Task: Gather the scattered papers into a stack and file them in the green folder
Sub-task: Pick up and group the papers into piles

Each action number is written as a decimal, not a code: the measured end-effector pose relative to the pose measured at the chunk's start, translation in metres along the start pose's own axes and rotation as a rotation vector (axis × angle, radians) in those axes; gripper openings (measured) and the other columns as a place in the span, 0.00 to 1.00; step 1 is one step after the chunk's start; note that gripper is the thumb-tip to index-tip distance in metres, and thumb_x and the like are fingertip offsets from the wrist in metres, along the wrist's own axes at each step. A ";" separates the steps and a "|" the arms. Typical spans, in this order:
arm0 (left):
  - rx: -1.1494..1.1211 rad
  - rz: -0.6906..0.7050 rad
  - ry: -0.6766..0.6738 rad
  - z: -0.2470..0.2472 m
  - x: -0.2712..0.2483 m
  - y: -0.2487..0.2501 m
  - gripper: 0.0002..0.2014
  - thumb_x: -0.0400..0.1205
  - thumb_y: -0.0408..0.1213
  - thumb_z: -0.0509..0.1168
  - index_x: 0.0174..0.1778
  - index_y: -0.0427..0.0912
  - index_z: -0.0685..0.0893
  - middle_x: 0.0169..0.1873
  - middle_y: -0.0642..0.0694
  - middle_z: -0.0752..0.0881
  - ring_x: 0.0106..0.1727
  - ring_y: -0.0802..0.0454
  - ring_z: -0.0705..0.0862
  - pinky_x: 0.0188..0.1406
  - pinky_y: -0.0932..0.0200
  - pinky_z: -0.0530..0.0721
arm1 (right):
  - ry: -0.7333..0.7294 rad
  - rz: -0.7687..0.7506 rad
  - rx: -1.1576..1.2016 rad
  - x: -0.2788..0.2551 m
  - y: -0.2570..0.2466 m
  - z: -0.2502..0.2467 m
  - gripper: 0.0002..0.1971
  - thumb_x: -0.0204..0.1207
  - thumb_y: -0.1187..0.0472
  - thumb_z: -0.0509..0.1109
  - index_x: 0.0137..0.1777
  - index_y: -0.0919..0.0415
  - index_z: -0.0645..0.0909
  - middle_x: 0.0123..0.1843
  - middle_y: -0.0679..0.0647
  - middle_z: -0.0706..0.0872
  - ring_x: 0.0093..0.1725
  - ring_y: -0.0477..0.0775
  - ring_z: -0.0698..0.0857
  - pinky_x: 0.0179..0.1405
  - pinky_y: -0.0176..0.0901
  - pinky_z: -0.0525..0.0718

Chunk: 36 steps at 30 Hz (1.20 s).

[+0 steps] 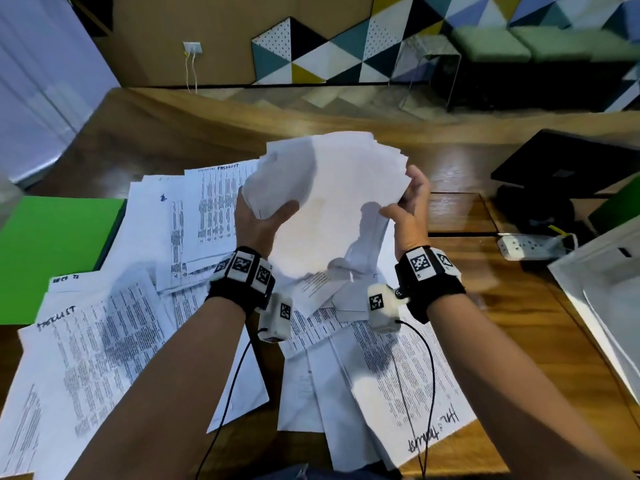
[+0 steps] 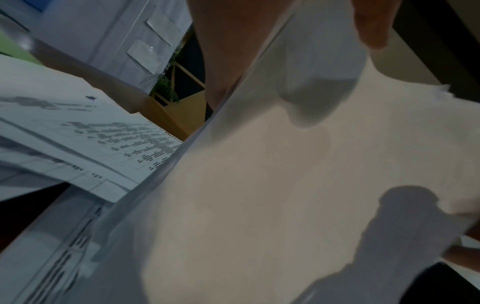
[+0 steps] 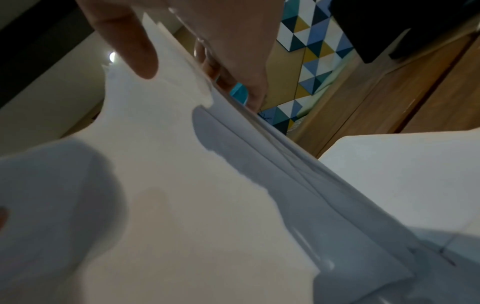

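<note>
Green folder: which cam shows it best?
Head view: the green folder lies on the desk at far left, partly under loose papers. Left wrist catches only a green sliver at its left edge; right wrist shows none.

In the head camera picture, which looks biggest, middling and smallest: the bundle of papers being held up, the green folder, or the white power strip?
1. Bundle of papers
2. Green folder, looks nearly as large; it is cut off by the picture's edge and lies farther off, so this order is unsure
3. Power strip, clearly smallest

Dim, blurred wrist views; head view edge-warped.
</note>
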<state>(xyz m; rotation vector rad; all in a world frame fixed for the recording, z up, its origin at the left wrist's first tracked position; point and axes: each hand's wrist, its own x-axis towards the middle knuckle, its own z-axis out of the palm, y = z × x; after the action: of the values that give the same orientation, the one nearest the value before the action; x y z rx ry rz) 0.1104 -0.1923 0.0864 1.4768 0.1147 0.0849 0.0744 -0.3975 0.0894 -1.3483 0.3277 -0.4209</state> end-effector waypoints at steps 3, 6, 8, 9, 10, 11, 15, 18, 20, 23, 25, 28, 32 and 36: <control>-0.043 0.004 -0.010 -0.001 0.003 -0.005 0.45 0.50 0.46 0.76 0.65 0.34 0.76 0.55 0.42 0.82 0.53 0.50 0.82 0.47 0.69 0.85 | 0.004 0.095 -0.056 -0.002 0.007 0.004 0.38 0.53 0.74 0.61 0.69 0.58 0.66 0.59 0.58 0.78 0.56 0.54 0.78 0.42 0.33 0.80; -0.037 -0.025 -0.018 0.000 0.004 -0.007 0.39 0.49 0.46 0.78 0.59 0.42 0.79 0.48 0.47 0.84 0.47 0.53 0.83 0.36 0.75 0.82 | 0.048 0.171 0.011 -0.011 0.015 0.009 0.33 0.53 0.71 0.64 0.64 0.59 0.72 0.51 0.56 0.82 0.50 0.55 0.81 0.37 0.33 0.83; -0.025 -0.025 -0.024 0.001 0.007 0.000 0.32 0.54 0.40 0.80 0.54 0.46 0.79 0.44 0.51 0.86 0.42 0.61 0.85 0.35 0.75 0.82 | 0.063 0.167 0.068 -0.012 0.009 0.014 0.27 0.52 0.71 0.65 0.55 0.56 0.75 0.46 0.53 0.83 0.44 0.52 0.82 0.34 0.30 0.83; -0.023 -0.016 -0.028 0.002 0.009 0.004 0.28 0.55 0.38 0.80 0.51 0.46 0.79 0.40 0.55 0.87 0.37 0.66 0.86 0.33 0.74 0.82 | 0.055 0.153 0.076 -0.011 0.005 0.016 0.27 0.52 0.71 0.66 0.55 0.58 0.77 0.47 0.56 0.84 0.45 0.54 0.83 0.37 0.32 0.84; -0.029 -0.012 -0.021 0.002 0.012 0.009 0.25 0.57 0.37 0.80 0.48 0.46 0.79 0.35 0.59 0.88 0.32 0.70 0.86 0.32 0.73 0.83 | 0.041 0.123 0.077 -0.008 0.002 0.016 0.29 0.52 0.71 0.68 0.59 0.61 0.77 0.50 0.60 0.84 0.48 0.57 0.83 0.43 0.36 0.84; -0.039 -0.014 -0.004 0.002 0.014 0.012 0.21 0.60 0.34 0.80 0.44 0.46 0.79 0.29 0.60 0.88 0.28 0.71 0.85 0.31 0.72 0.83 | 0.039 0.083 0.069 -0.006 -0.003 0.016 0.31 0.53 0.70 0.69 0.62 0.63 0.77 0.54 0.63 0.84 0.51 0.58 0.83 0.46 0.40 0.83; 0.000 -0.056 0.024 -0.002 0.014 0.016 0.15 0.69 0.27 0.77 0.34 0.50 0.78 0.22 0.60 0.85 0.19 0.76 0.80 0.22 0.77 0.79 | 0.089 -0.271 -0.244 0.000 -0.032 0.018 0.34 0.61 0.69 0.71 0.70 0.59 0.67 0.55 0.53 0.80 0.48 0.41 0.79 0.43 0.28 0.78; 0.046 -0.067 -0.015 -0.004 0.010 0.014 0.18 0.69 0.26 0.77 0.33 0.51 0.75 0.22 0.62 0.84 0.18 0.78 0.78 0.20 0.79 0.77 | -0.158 -0.470 -0.844 0.002 -0.065 0.033 0.41 0.66 0.62 0.73 0.78 0.50 0.59 0.65 0.52 0.78 0.60 0.47 0.80 0.55 0.45 0.83; 0.046 -0.092 -0.032 -0.007 0.013 0.011 0.18 0.68 0.25 0.77 0.34 0.51 0.77 0.21 0.63 0.85 0.20 0.77 0.80 0.22 0.78 0.79 | -0.394 -0.526 -1.475 -0.001 -0.077 0.049 0.41 0.69 0.50 0.72 0.80 0.48 0.56 0.73 0.53 0.73 0.71 0.57 0.74 0.68 0.66 0.73; 0.082 -0.098 -0.059 -0.009 0.016 0.009 0.17 0.65 0.27 0.79 0.35 0.52 0.81 0.26 0.62 0.87 0.25 0.76 0.83 0.32 0.72 0.83 | -0.540 -0.538 -1.811 -0.007 -0.074 0.071 0.37 0.69 0.44 0.71 0.75 0.54 0.62 0.71 0.55 0.75 0.70 0.59 0.73 0.68 0.70 0.65; 0.073 -0.107 -0.070 -0.010 0.018 0.007 0.16 0.64 0.27 0.79 0.37 0.50 0.83 0.30 0.62 0.87 0.27 0.74 0.84 0.36 0.68 0.84 | -0.537 -0.550 -1.830 -0.008 -0.069 0.078 0.33 0.69 0.47 0.71 0.71 0.58 0.65 0.69 0.56 0.77 0.68 0.59 0.76 0.67 0.68 0.64; 0.043 -0.100 -0.104 -0.012 0.019 0.005 0.20 0.60 0.28 0.80 0.47 0.44 0.86 0.36 0.55 0.88 0.31 0.67 0.86 0.38 0.66 0.84 | -0.514 -0.634 -1.817 -0.007 -0.068 0.083 0.24 0.72 0.54 0.68 0.67 0.59 0.69 0.63 0.55 0.81 0.64 0.58 0.79 0.65 0.62 0.67; 0.113 -0.111 -0.139 -0.011 0.019 0.006 0.20 0.61 0.32 0.80 0.48 0.40 0.86 0.37 0.47 0.87 0.36 0.55 0.84 0.40 0.59 0.83 | -0.580 -0.692 -1.726 -0.004 -0.069 0.088 0.14 0.76 0.66 0.60 0.60 0.56 0.77 0.52 0.57 0.86 0.55 0.60 0.84 0.59 0.52 0.74; 0.234 -0.166 -0.125 -0.019 0.026 0.001 0.09 0.63 0.30 0.80 0.31 0.39 0.85 0.22 0.54 0.83 0.24 0.59 0.76 0.30 0.66 0.73 | -0.400 -0.569 -1.408 0.019 -0.077 0.071 0.13 0.74 0.71 0.61 0.52 0.60 0.83 0.44 0.58 0.87 0.50 0.59 0.85 0.57 0.51 0.78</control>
<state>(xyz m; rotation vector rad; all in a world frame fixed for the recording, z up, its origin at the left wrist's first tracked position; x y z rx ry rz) 0.1342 -0.1704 0.0854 1.6954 0.1487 -0.1598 0.1161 -0.3580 0.1790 -2.8802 -0.1894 -0.3572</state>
